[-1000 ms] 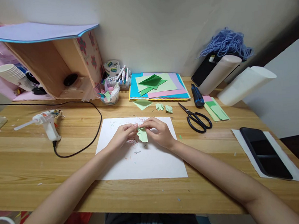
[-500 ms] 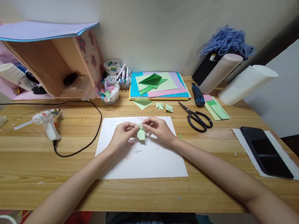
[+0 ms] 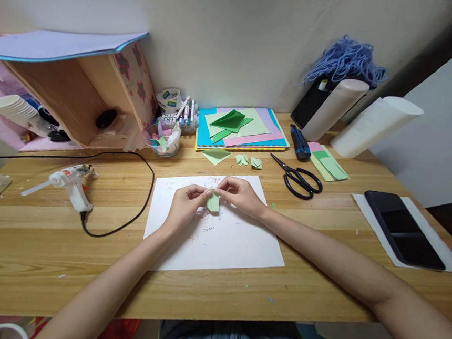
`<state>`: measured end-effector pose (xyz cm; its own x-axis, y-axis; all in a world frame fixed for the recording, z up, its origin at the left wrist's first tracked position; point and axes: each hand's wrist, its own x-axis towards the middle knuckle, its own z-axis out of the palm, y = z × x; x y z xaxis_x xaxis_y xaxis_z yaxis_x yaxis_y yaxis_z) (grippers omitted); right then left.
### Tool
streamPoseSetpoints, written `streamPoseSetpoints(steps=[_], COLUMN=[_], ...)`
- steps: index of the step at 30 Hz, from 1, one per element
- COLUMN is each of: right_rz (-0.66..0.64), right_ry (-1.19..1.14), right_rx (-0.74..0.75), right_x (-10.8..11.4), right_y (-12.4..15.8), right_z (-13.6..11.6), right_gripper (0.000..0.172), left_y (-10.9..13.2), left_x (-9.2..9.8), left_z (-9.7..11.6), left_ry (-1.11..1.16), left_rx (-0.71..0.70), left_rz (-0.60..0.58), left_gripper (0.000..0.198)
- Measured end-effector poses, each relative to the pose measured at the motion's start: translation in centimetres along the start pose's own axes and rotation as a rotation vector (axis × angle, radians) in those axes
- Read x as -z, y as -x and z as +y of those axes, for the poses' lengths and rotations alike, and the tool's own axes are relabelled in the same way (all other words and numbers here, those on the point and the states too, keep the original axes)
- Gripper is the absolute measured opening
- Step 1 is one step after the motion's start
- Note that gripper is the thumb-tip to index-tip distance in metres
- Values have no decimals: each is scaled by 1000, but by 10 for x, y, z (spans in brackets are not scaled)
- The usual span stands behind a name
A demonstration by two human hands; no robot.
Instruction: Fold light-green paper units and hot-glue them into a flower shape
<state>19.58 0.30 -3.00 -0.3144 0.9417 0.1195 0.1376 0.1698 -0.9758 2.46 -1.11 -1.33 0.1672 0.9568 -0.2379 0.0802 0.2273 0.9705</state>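
Note:
A small folded piece of light green paper (image 3: 213,202) is pinched between both my hands above a white sheet (image 3: 216,244) on the wooden desk (image 3: 100,265). My left hand (image 3: 185,204) grips its left side with closed fingertips. My right hand (image 3: 241,195) pinches its top right edge, fingers curled. The paper's lower end hangs down toward the sheet.
A glue gun (image 3: 71,183) with a black cord lies to the left. Black scissors (image 3: 298,176), a blue cutter (image 3: 299,144), small green folded pieces (image 3: 249,161), a coloured paper stack (image 3: 240,128) and a scrap bowl (image 3: 164,140) lie behind. A phone (image 3: 403,230) rests at the right.
The green paper has been turned from slanted to hanging more upright, and both hands have shifted slightly away from me. Between half a second ago and now almost nothing moved.

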Motion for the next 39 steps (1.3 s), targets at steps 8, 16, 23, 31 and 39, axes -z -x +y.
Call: streamPoseSetpoints(steps=[8, 16, 23, 31, 39], right_rz=[-56, -43, -89, -121, -183], right_ry=[-88, 26, 91, -8, 57], right_rx=[-51, 49, 80, 22, -2], right_x=[2, 1, 1, 2, -1], right_y=[-1, 1, 2, 0, 1], right_z=[-1, 0, -2, -2, 0], right_gripper=[25, 16, 14, 17, 19], left_y=[1, 0, 4, 4, -2], left_x=[0, 0, -1, -1, 0], left_z=[-3, -5, 3, 4, -4], left_ry=[-87, -147, -221, -167, 34], left_rx=[-129, -212, -262, -267, -135], left_rz=[-3, -68, -90, -85, 118], left_gripper=[31, 25, 22, 23, 31])
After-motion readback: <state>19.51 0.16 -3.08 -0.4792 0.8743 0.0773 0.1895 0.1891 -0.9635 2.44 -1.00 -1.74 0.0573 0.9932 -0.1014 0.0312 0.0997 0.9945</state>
